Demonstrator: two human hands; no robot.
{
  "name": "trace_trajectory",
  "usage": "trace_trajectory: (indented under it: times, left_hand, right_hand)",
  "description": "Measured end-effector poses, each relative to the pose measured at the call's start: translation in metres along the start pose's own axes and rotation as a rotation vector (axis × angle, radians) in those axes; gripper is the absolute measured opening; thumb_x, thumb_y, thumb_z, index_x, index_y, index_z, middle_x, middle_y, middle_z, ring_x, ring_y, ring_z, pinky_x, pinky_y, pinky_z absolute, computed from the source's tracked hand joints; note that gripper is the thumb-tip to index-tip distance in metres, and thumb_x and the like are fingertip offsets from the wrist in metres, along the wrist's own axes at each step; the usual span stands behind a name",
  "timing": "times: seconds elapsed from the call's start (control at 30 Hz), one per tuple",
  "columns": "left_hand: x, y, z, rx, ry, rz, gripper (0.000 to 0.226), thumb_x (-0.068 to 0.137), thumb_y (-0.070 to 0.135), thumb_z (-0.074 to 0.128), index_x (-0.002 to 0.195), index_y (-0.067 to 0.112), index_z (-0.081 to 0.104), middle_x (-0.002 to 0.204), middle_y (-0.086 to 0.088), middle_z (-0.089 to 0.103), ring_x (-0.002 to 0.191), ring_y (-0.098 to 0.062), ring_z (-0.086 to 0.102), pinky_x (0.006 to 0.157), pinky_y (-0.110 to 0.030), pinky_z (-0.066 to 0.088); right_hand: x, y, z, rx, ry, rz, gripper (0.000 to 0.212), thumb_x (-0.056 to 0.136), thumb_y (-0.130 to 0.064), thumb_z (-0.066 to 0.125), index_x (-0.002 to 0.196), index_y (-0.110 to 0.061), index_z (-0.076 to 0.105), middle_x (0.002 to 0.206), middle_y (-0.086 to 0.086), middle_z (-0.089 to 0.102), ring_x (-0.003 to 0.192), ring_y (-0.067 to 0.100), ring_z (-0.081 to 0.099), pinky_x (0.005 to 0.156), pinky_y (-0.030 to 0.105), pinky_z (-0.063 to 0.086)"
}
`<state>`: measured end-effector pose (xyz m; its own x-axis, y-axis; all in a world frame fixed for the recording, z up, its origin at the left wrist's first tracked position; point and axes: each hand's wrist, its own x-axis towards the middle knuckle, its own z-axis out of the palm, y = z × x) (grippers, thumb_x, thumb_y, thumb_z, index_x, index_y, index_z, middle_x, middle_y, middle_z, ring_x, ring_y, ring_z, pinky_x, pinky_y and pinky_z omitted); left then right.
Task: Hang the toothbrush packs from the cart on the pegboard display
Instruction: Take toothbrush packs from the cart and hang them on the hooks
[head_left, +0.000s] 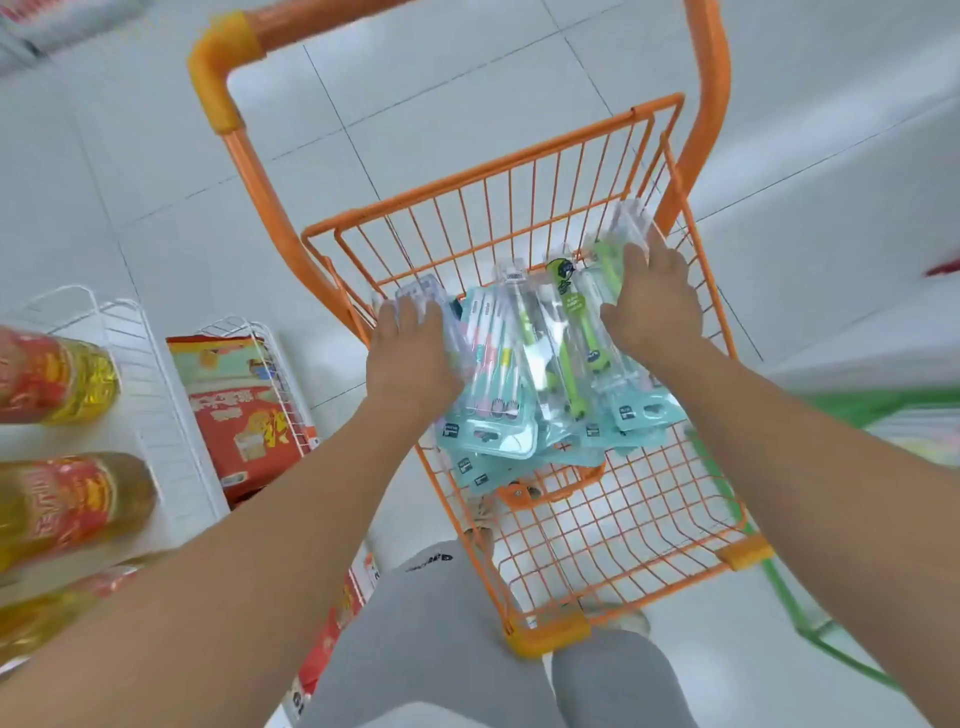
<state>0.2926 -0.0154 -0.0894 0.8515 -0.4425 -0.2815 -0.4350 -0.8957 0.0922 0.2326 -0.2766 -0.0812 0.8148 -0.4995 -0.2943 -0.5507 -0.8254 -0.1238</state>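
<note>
Gathering step: toothbrush packs (511, 395) lie in a loose pile in the orange cart (623, 519), at its far end. Left hand (410, 358) is laid over the pile's left edge, fingers bent onto a clear pack; right hand (652, 306) is on the right edge, fingers over a green-brush pack. Can't tell if either grip is fully closed, since the fingertips are hidden by plastic. Nothing lifted yet, my read. Next move calls for squeezing the pile together, lifting it clear of the wire walls, then turning to the pegboard, which isn't in view. Oil bottles (57, 379) sit on a white shelf (156, 395) to the left.
</note>
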Motion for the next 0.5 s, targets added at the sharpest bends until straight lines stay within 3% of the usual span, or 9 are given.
trace_trajectory:
  times: [0.07, 0.17, 0.23, 0.27, 0.33, 0.43, 0.5]
  left_hand:
    - [0.004, 0.002, 0.006, 0.038, -0.049, -0.026, 0.079, 0.088, 0.055, 0.056, 0.147, 0.008, 0.033, 0.143, -0.021, 0.046, 0.137, -0.043, 0.032, 0.118, -0.051, 0.026]
    - [0.009, 0.009, 0.001, 0.083, -0.118, -0.029, 0.071, 0.092, 0.043, 0.052, 0.148, 0.007, 0.028, 0.138, -0.020, 0.053, 0.132, -0.040, 0.045, 0.119, -0.051, 0.022]
    - [0.011, 0.009, -0.005, 0.045, -0.119, -0.012, 0.063, 0.092, 0.037, 0.050, 0.145, 0.008, 0.032, 0.126, -0.016, 0.060, 0.118, -0.036, 0.056, 0.111, -0.049, 0.034]
    - [0.011, 0.008, -0.010, -0.026, -0.096, -0.003, 0.058, 0.091, 0.036, 0.050, 0.141, 0.009, 0.036, 0.118, -0.013, 0.062, 0.108, -0.034, 0.061, 0.097, -0.046, 0.045]
    - [0.007, 0.004, -0.021, -0.264, -0.015, -0.003, 0.048, 0.089, 0.033, 0.052, 0.132, 0.012, 0.043, 0.104, -0.005, 0.062, 0.091, -0.026, 0.061, 0.072, -0.038, 0.050]
    - [-0.002, 0.002, -0.044, -0.634, 0.109, -0.073, 0.044, 0.088, 0.021, 0.064, 0.130, 0.015, 0.051, 0.102, 0.006, 0.059, 0.090, -0.015, 0.055, 0.075, -0.030, 0.047]
    - [-0.003, 0.000, -0.052, -0.848, 0.155, -0.151, 0.035, 0.088, 0.019, 0.070, 0.120, 0.020, 0.056, 0.101, 0.012, 0.060, 0.092, -0.010, 0.058, 0.078, -0.021, 0.049]
  right_hand:
    - [0.003, -0.003, 0.008, -0.071, 0.009, 0.046, 0.063, 0.088, -0.018, 0.067, 0.144, -0.009, 0.039, 0.164, 0.015, 0.019, 0.142, 0.038, 0.030, 0.099, 0.053, 0.045]
    - [0.007, -0.008, 0.010, -0.119, 0.111, 0.114, 0.059, 0.088, -0.007, 0.063, 0.142, -0.005, 0.040, 0.147, 0.020, 0.041, 0.130, 0.041, 0.041, 0.096, 0.053, 0.044]
    - [0.012, -0.010, 0.010, -0.114, 0.172, 0.127, 0.057, 0.084, 0.002, 0.060, 0.139, -0.002, 0.043, 0.134, 0.023, 0.048, 0.125, 0.042, 0.044, 0.098, 0.054, 0.045]
    - [0.015, -0.009, 0.009, -0.087, 0.191, 0.116, 0.055, 0.083, 0.007, 0.058, 0.137, -0.001, 0.046, 0.131, 0.023, 0.048, 0.124, 0.043, 0.044, 0.098, 0.053, 0.046]
    - [0.020, -0.004, 0.008, 0.009, 0.219, 0.092, 0.051, 0.084, 0.015, 0.051, 0.133, 0.001, 0.051, 0.130, 0.024, 0.047, 0.123, 0.040, 0.043, 0.097, 0.049, 0.047]
    - [0.017, 0.007, 0.009, 0.189, 0.256, 0.067, 0.045, 0.092, 0.013, 0.040, 0.134, 0.002, 0.052, 0.132, 0.019, 0.044, 0.117, 0.031, 0.044, 0.088, 0.032, 0.042]
    - [0.013, 0.012, 0.012, 0.236, 0.248, 0.058, 0.042, 0.094, 0.010, 0.040, 0.134, 0.003, 0.053, 0.139, 0.018, 0.042, 0.124, 0.029, 0.042, 0.095, 0.033, 0.041]
